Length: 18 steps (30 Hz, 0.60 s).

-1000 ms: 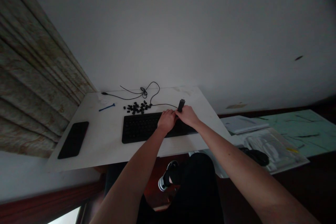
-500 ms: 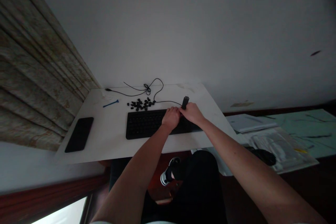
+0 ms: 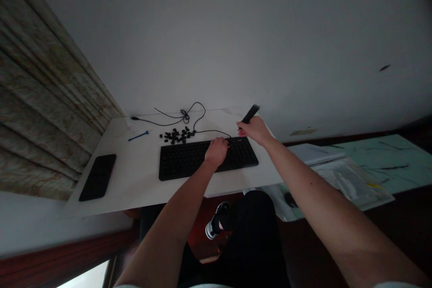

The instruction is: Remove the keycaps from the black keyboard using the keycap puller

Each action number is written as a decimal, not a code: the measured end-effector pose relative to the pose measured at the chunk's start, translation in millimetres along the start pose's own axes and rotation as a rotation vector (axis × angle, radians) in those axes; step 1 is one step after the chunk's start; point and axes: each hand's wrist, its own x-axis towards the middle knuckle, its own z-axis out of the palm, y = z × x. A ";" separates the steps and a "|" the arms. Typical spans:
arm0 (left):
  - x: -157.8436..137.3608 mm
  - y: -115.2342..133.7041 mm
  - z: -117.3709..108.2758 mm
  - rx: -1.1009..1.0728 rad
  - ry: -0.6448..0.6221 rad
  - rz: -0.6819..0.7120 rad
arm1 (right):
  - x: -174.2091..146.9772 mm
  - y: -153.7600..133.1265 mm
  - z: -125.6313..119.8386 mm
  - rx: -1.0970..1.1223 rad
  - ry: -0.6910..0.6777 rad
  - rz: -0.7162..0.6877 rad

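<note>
A black wired keyboard lies along the front part of the white table. My left hand rests on its keys right of the middle, fingers laid over the top edge and holding nothing that I can see. Beyond the keyboard's upper right corner, my right hand is raised and closed around a black brush. The brush tilts up to the right, and its upper end looks bristly; its lower end is hidden by the fingers. Several loose black keycaps lie in a pile behind the keyboard.
A tied black cable runs along the wall side of the table. A thin blue tool lies left of the keycaps, and a black phone near the left edge. Papers and plastic bags lie on the right.
My right hand has lifted off the keyboard and moved up and right with the brush, now tilted more. My left hand stays on the keys. The view has shifted slightly.
</note>
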 end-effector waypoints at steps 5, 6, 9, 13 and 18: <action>-1.3 -2.9 1.4 -0.092 0.040 -0.024 | -14.5 36.2 18.0 0.036 -0.011 0.042; -1.6 -3.7 1.4 -0.113 0.057 -0.036 | -16.3 38.2 22.7 -0.007 -0.021 0.022; -1.7 -5.4 0.7 -0.136 0.073 -0.041 | -19.0 38.4 34.2 -0.195 -0.051 -0.060; -1.6 -5.1 -1.3 -0.111 0.015 -0.029 | -21.2 34.0 41.3 -0.347 -0.079 -0.109; -1.2 -5.0 -1.4 -0.113 0.015 -0.047 | -25.1 29.5 44.2 -0.463 -0.115 -0.132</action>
